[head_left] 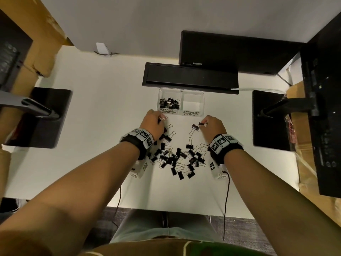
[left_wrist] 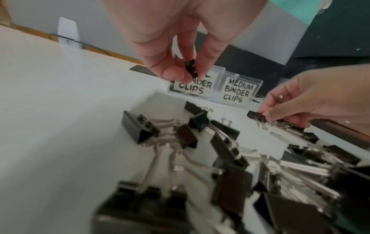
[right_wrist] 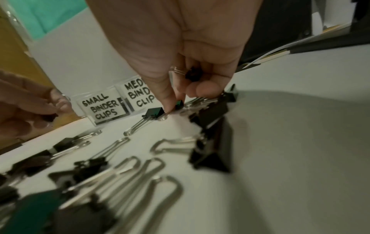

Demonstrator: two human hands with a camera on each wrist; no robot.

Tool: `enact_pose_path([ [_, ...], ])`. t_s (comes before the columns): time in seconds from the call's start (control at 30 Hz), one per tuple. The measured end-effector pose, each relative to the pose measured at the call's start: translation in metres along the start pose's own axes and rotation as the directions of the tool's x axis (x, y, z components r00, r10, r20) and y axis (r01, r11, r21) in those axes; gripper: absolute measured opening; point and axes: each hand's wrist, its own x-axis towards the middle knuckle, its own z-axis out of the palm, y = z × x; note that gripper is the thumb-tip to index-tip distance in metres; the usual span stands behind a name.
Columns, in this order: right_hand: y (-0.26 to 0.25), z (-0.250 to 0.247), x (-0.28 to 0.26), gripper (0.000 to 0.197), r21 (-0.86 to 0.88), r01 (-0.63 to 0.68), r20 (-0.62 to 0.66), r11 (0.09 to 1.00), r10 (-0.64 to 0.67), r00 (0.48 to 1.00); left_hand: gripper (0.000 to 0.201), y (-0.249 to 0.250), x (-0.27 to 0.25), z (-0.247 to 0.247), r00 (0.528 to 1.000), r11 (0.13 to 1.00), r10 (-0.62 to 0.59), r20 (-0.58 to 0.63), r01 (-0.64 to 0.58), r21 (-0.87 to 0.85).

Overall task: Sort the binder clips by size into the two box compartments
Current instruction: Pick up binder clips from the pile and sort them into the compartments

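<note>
Nearest us, the pile of binder clips [head_left: 177,159] sprawls on the tabletop [head_left: 92,145]. Our left hand [head_left: 152,124] pinches a small clip [left_wrist: 191,68]; the right hand [head_left: 214,125] pinches another clip [right_wrist: 179,104]. Beyond, the box [head_left: 181,91] has its small-clips compartment [head_left: 169,103] part filled.

Bare desk [head_left: 103,111] flanks the clip pile [head_left: 177,157] (monitor stands [head_left: 49,117] further out).

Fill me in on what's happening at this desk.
A person is sorting binder clips. The left hand pinches a small clip near the clear box; the right hand picks at another clip on the desk. The small compartment holds clips, the medium compartment looks empty, and a pile remains.
</note>
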Motion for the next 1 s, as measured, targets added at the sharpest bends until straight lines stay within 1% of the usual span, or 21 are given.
enact_pose_path([
  [0.07, -0.005, 0.006, -0.002, 0.021, 0.039, -0.011, 0.038, 0.999, 0.009, 0.999, 0.011, 0.0, -0.002, -0.005, 1.0, 1.0, -0.025, 0.006, 0.024, 0.015],
  [0.17, -0.011, 0.012, -0.004, 0.02, 0.098, -0.032, 0.06, 0.995, 0.026, 0.998, 0.011, 0.001, -0.007, -0.007, 0.998, 0.997, -0.042, 0.055, 0.039, 0.06],
  [0.27, -0.017, 0.015, -0.01, 0.01, 0.094, 0.011, 0.083, 0.996, -0.019, 0.996, 0.018, -0.001, -0.012, -0.007, 0.992, 0.99, -0.092, 0.085, 0.082, 0.111],
  [0.3, -0.019, 0.017, -0.012, 0.01, 0.095, 0.026, 0.078, 0.995, -0.034, 0.996, 0.021, -0.002, -0.013, -0.007, 0.991, 0.987, -0.101, 0.092, 0.088, 0.132],
  [0.33, -0.019, 0.019, -0.014, 0.01, 0.103, 0.041, 0.066, 0.994, -0.048, 0.997, 0.022, -0.004, -0.014, -0.007, 0.989, 0.985, -0.103, 0.101, 0.088, 0.15],
  [0.4, -0.019, 0.023, -0.017, 0.002, 0.129, 0.058, 0.056, 0.99, -0.066, 0.996, 0.022, -0.006, -0.018, -0.006, 0.987, 0.982, -0.094, 0.132, 0.071, 0.175],
  [0.57, -0.017, 0.021, -0.017, 0.018, 0.123, 0.12, 0.04, 0.985, -0.126, 0.991, 0.016, -0.014, -0.026, -0.015, 0.971, 0.981, -0.057, 0.232, 0.012, 0.192],
  [0.6, -0.014, 0.02, -0.016, 0.021, 0.097, 0.156, 0.052, 0.983, -0.162, 0.985, 0.013, -0.017, -0.026, -0.018, 0.967, 0.983, -0.058, 0.249, 0.011, 0.185],
  [0.67, -0.01, 0.021, -0.017, 0.027, 0.01, 0.219, 0.119, 0.976, -0.219, 0.969, 0.004, -0.023, -0.026, -0.027, 0.96, 0.983, -0.069, 0.27, 0.02, 0.18],
  [0.73, -0.009, 0.023, -0.017, 0.023, -0.061, 0.246, 0.149, 0.967, -0.235, 0.961, 0.009, -0.028, -0.025, -0.035, 0.957, 0.979, -0.075, 0.281, 0.017, 0.204],
  [0.8, -0.012, 0.024, -0.017, 0.015, -0.087, 0.238, 0.139, 0.967, -0.225, 0.964, 0.018, -0.031, -0.024, -0.041, 0.952, 0.972, -0.087, 0.294, 0.016, 0.235],
  [0.9, -0.016, 0.024, -0.017, 0.013, -0.073, 0.221, 0.144, 0.972, -0.209, 0.967, 0.027, -0.034, -0.024, -0.044, 0.943, 0.959, -0.079, 0.322, -0.017, 0.284],
  [1.0, -0.027, 0.02, -0.022, 0.014, 0.007, 0.241, 0.114, 0.971, -0.24, 0.964, 0.031, -0.034, -0.029, -0.039, 0.932, 0.951, -0.033, 0.362, -0.082, 0.298],
])
